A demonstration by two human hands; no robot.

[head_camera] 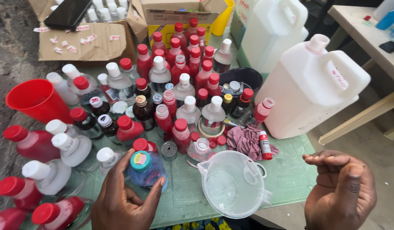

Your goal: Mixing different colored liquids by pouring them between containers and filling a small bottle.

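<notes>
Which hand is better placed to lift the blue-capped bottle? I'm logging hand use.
Left, probably: the left hand already wraps the blue-capped bottle, while the right hand hangs curled and empty past the clear jug.

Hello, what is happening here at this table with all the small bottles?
A person works at a green table crowded with small bottles, many with red caps. The left hand grips a small blue bottle with a teal cap, standing upright on the table. The right hand hovers empty, fingers curled, beside a clear plastic measuring jug, which looks empty. Two large white jerrycans stand behind.
</notes>
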